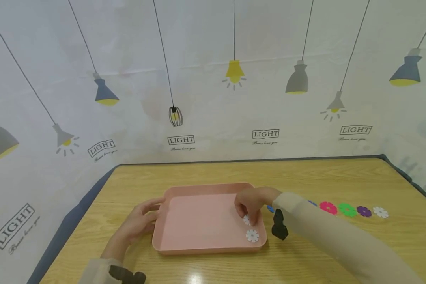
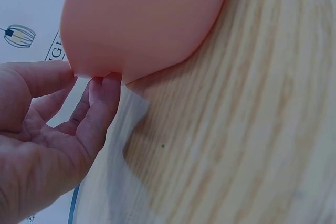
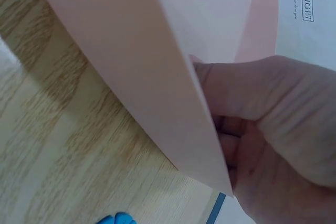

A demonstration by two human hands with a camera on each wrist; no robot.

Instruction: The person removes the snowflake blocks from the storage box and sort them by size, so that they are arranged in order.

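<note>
A pink rectangular tray (image 1: 202, 221) lies on the wooden table. At its left side, my left hand (image 1: 140, 219) grips the wall, with its fingertips at the tray's edge in the left wrist view. My right hand (image 1: 249, 203) reaches over the right wall into the tray, fingers curled down, and pinches a white notched plastic disc (image 1: 247, 219) close to the tray floor. Nearer the front right corner, a second white notched disc (image 1: 252, 236) lies flat in the tray. In the right wrist view, the tray wall (image 3: 142, 77) hides the fingertips and the pinched disc.
Right of the tray a row of notched discs lies on the table (image 1: 206, 270): pink (image 1: 328, 208), green (image 1: 347, 210), purple (image 1: 364, 211) and white (image 1: 381, 212). A blue disc (image 1: 270, 208) sits beside the tray, partly hidden. A printed cloth (image 1: 213, 98) hangs behind.
</note>
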